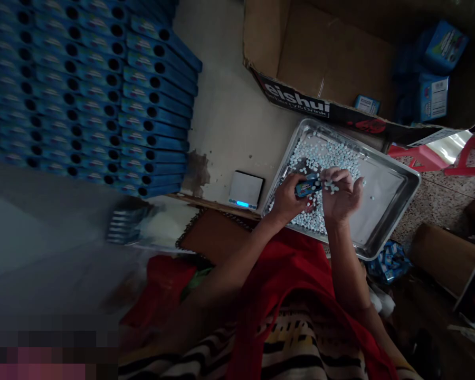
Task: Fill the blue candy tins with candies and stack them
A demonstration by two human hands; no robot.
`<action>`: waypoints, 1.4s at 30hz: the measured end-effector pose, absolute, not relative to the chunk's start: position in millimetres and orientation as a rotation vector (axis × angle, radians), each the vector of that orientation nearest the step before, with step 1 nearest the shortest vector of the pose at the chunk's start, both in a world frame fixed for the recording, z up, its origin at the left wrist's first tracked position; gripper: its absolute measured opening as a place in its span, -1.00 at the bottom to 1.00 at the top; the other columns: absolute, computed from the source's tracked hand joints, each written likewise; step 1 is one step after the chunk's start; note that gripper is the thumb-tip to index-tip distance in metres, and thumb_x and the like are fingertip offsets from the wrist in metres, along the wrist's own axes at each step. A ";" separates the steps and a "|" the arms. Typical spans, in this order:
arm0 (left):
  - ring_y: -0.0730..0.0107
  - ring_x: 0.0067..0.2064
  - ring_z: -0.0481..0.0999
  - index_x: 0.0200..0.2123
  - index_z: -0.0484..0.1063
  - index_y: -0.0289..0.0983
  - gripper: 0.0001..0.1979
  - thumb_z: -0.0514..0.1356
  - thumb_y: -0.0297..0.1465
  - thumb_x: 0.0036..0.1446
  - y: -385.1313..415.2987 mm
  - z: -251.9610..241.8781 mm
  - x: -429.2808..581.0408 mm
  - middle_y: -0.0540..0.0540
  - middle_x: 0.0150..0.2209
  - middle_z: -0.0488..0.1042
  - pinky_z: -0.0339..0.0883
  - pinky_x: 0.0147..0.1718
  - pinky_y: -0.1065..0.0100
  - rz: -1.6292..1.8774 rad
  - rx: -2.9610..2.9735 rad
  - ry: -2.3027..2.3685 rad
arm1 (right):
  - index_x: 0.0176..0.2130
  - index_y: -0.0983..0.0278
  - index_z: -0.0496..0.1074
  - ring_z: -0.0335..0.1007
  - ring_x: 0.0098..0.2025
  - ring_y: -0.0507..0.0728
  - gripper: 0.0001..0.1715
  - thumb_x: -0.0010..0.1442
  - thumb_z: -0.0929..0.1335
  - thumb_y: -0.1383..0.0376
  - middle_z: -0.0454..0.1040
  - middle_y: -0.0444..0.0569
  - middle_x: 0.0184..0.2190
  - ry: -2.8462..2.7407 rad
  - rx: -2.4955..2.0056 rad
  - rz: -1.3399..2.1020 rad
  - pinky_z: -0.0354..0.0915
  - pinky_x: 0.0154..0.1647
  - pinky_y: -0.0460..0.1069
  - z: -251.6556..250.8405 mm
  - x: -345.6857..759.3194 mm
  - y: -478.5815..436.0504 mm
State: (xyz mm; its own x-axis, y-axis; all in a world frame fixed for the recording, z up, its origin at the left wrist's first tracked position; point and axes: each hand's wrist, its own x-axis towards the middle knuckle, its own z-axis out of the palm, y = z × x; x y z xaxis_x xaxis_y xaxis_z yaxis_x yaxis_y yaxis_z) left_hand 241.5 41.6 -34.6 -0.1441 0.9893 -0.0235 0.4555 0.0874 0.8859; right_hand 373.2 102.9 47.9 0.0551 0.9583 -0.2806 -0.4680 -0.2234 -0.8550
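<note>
My left hand [288,199] is wrapped round a small blue box [305,188], held above the metal tray [393,211]. Just right of the box, my right hand [342,198] is turned palm up with its fingers curled, and several small pale candies [331,187] lie in it beside the box's end. Many more pale blue and white candies [314,221] are spread over the left part of the tray beneath both hands.
A scale [246,189] with a lit display sits left of the tray. Stacked blue boxes [154,97] fill the upper left. An open cardboard box [324,53] with blue packs stands behind the tray. Red stools [415,157] are at the right, near small blue packets [391,261].
</note>
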 end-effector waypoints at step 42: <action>0.06 0.04 0.69 -0.02 0.63 -0.18 -0.60 0.51 -0.57 0.08 35.2 -32.3 223.2 -0.11 -0.05 0.70 0.55 0.09 0.13 0.784 1.515 1.665 | -0.32 0.14 0.54 0.52 -0.25 0.12 -0.60 0.19 0.56 -0.09 0.57 -0.09 -0.30 -0.336 -1.000 1.864 0.48 -0.25 0.01 13.4 408.6 90.4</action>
State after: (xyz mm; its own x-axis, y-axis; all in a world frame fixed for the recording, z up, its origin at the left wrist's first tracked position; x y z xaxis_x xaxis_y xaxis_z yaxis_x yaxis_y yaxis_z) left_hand 223.2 35.2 -32.3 -0.0293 0.9924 -0.1192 0.5405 0.1160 0.8333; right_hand 408.6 90.4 13.4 -0.2043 0.8452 -0.4938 -0.6192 -0.5023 -0.6036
